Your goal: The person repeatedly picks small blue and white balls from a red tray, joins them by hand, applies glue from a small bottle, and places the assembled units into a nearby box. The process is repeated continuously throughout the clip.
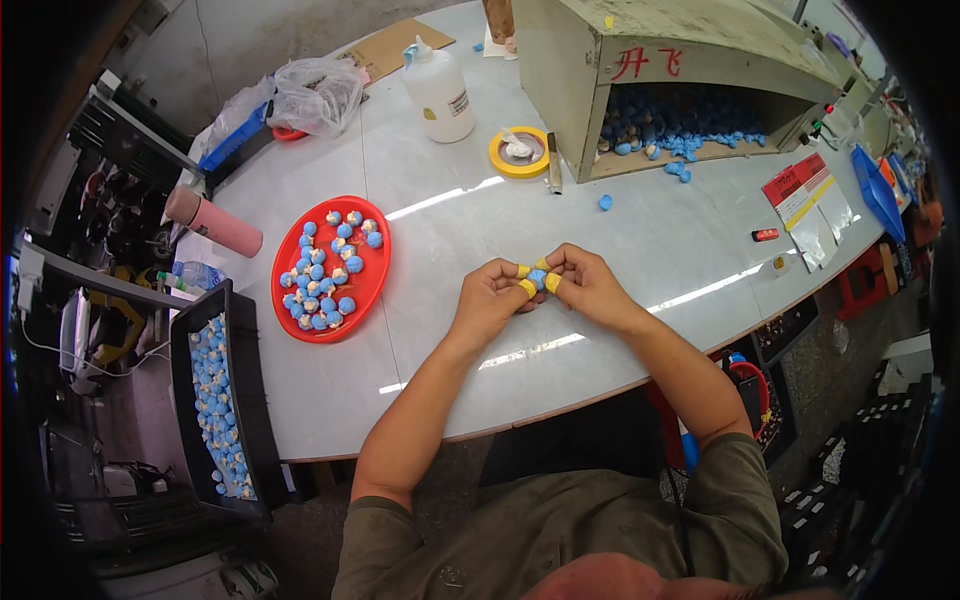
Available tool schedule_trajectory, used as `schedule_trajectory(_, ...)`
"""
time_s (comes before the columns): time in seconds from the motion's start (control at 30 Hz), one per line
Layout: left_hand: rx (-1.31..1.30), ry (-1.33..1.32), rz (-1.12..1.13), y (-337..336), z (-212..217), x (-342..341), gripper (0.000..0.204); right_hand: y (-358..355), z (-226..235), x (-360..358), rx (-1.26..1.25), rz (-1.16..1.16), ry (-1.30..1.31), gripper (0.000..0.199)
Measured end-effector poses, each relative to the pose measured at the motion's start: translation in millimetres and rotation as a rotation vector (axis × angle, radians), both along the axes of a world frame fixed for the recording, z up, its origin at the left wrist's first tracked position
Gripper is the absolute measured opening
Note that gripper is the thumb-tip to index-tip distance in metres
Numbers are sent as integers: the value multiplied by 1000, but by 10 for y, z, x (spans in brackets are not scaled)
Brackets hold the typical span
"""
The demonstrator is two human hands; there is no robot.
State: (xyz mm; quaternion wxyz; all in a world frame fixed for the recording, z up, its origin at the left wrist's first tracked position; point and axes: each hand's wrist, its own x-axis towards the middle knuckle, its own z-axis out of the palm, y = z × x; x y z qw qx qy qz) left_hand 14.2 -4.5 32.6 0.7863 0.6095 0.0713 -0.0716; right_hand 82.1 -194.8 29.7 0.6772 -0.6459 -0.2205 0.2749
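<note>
Left hand (488,300), right hand (592,288): pinching one blue ball (537,278), right of red tray (372,278)
Ball: seemingly unfinished
Tray: partly filled

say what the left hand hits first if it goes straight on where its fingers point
The left hand already pinches the blue ball; straight on, it would likely meet the right hand just beyond, though exact depth is unclear.

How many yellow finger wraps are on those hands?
4 visible: left thumb wrap and left index wrap on the left hand; right thumb wrap and right index wrap on the right hand. More may be hidden.
</note>
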Motion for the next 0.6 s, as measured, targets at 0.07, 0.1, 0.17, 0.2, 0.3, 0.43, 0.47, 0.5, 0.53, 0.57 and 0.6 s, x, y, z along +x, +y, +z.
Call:
schedule_trajectory(0.07, 4, 5, -1, 3, 7, 5, 16, -6, -10, -4, 1, 9, -20, 20)
schedule_trajectory(0.1, 7, -13, -2, 5, -23, 3, 15, -6, -22, -11, 0, 14, -28, 19)
schedule_trajectory(0.17, 13, -49, -2, 9, -124, 5, 14, 6, -45, -23, 8, 13, -52, 17)
schedule_trajectory(0.2, -3, -57, 2, 4, -147, 9, 14, 14, -44, -16, 12, 13, -68, 16)
schedule_trajectory(0.3, -18, -48, 19, -25, -149, 8, 14, 20, -40, -35, -4, -11, -66, 10)
schedule_trajectory(0.43, 36, 52, 35, -27, -13, 19, 17, 50, -26, -20, -14, -49, 7, 13)
schedule_trajectory(0.47, 48, 78, 37, -17, 18, 23, 19, 58, 15, -30, -8, -54, 32, 15)
schedule_trajectory(0.5, 26, 98, 37, -5, 52, 22, 21, 62, 38, -41, -2, -61, 59, 17)
schedule_trajectory(0.53, 3, 118, 37, 10, 89, 19, 24, 62, 33, -40, -7, -54, 60, 18)
schedule_trajectory(0.57, -20, 138, 37, 18, 116, 18, 26, 60, 22, -35, -11, -47, 61, 19)
schedule_trajectory(0.6, -5, 142, 34, 17, 127, 14, 28, 57, 13, -34, -18, -40, 62, 20)
